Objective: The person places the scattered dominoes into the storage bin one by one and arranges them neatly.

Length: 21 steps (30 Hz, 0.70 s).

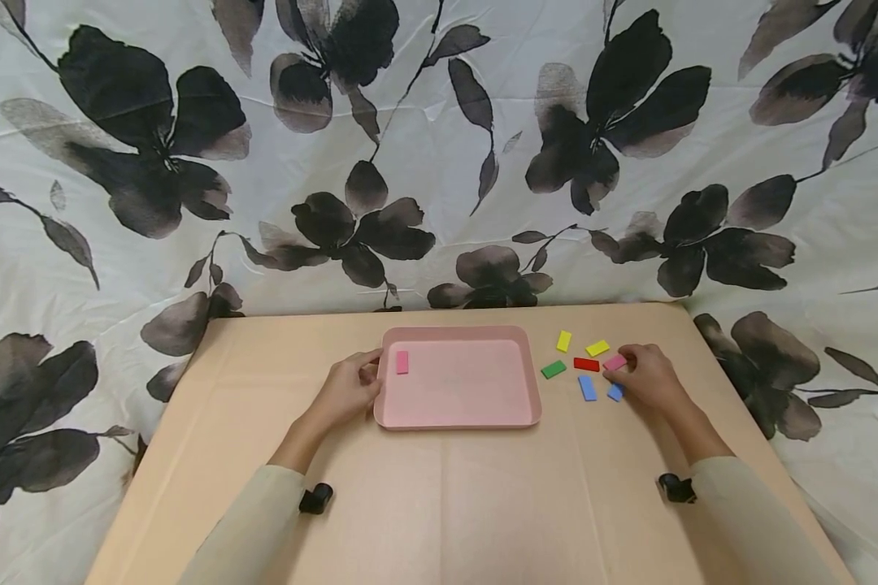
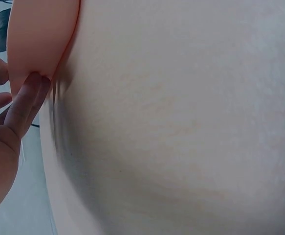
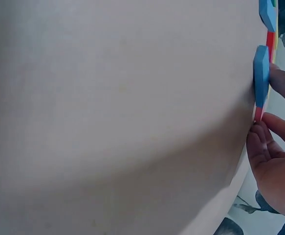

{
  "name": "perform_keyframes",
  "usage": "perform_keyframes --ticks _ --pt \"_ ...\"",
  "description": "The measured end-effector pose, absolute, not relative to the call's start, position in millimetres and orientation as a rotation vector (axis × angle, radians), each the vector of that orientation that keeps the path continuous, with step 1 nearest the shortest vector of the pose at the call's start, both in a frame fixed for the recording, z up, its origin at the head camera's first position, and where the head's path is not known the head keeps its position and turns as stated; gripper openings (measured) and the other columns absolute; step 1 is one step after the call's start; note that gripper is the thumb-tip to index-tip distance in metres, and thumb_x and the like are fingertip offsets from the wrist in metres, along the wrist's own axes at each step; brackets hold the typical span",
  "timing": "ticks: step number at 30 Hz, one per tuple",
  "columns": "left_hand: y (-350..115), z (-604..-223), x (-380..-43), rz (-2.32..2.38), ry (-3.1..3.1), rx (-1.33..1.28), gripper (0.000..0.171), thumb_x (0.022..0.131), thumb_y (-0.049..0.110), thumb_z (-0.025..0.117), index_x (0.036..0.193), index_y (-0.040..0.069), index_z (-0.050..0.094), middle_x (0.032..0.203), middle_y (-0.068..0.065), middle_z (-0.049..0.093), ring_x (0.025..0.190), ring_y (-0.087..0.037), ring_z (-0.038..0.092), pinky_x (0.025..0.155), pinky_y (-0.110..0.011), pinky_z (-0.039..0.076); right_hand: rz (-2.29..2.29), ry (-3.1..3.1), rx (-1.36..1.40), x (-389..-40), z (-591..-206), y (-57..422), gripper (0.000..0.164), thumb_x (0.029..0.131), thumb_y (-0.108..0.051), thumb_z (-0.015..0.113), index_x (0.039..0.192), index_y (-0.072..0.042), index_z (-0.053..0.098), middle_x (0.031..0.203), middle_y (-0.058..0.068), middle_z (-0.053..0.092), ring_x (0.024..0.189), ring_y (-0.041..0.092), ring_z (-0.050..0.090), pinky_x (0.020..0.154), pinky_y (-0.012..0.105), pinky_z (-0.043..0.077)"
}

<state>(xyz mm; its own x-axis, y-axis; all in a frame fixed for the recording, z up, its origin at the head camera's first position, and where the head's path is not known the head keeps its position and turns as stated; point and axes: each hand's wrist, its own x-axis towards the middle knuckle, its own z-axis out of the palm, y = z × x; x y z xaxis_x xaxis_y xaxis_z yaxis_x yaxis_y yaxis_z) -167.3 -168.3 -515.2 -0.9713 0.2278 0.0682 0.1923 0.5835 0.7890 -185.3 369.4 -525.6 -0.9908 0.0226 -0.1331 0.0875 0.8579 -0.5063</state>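
A shallow pink tray [image 1: 457,418] lies on the table with one pink block [image 1: 402,362] inside, near its left wall. My left hand [image 1: 347,388] holds the tray's left edge; in the left wrist view its fingertips [image 2: 32,81] press on the outer wall. On the right, my right hand [image 1: 649,378] pinches another pink block [image 1: 615,363] between thumb and fingers. A blue block [image 1: 615,392] lies just under that thumb, partly covered. In the right wrist view, this blue block [image 3: 261,73] stands in front of the fingers.
Around the right hand lie a red block [image 1: 586,364], a green block [image 1: 554,370], a second blue block [image 1: 588,388] and two yellow blocks, one upright in view [image 1: 564,340] and one slanted [image 1: 597,348]. A floral cloth [image 1: 483,203] hangs behind the tan table [image 1: 483,512].
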Motion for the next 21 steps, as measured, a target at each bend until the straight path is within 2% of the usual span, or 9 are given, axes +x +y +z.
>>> perform_keyframes --ticks 7,15,21 --pt "-168.6 -515.3 -168.0 1.373 2.753 0.362 0.059 0.088 0.000 0.070 0.144 -0.005 0.056 0.126 -0.019 0.069 0.090 -0.021 0.067 0.074 -0.023 0.056 -0.790 2.925 0.102 -188.8 -528.0 365.2 0.060 0.094 -0.027 0.075 0.134 0.014 0.054 0.115 0.029 0.051 0.102 0.038 0.049 0.086 0.045 0.052" --pt "-170.4 -516.3 -167.5 1.367 2.757 0.363 0.059 0.088 -0.001 0.070 0.145 -0.004 0.056 0.126 -0.019 0.068 0.091 -0.022 0.067 0.074 -0.024 0.055 -0.794 2.934 0.067 -189.8 -527.5 363.1 0.058 0.095 -0.024 0.074 0.134 0.014 0.055 0.116 0.029 0.055 0.102 0.038 0.052 0.088 0.048 0.053" --pt "-170.5 -516.6 -169.3 1.346 2.775 0.380 0.059 0.088 0.001 0.070 0.145 -0.004 0.056 0.125 -0.018 0.069 0.090 -0.021 0.067 0.073 -0.025 0.055 -0.818 2.927 0.066 -189.9 -520.3 362.9 0.057 0.094 -0.024 0.074 0.135 0.011 0.055 0.115 0.027 0.057 0.102 0.037 0.053 0.086 0.044 0.054"
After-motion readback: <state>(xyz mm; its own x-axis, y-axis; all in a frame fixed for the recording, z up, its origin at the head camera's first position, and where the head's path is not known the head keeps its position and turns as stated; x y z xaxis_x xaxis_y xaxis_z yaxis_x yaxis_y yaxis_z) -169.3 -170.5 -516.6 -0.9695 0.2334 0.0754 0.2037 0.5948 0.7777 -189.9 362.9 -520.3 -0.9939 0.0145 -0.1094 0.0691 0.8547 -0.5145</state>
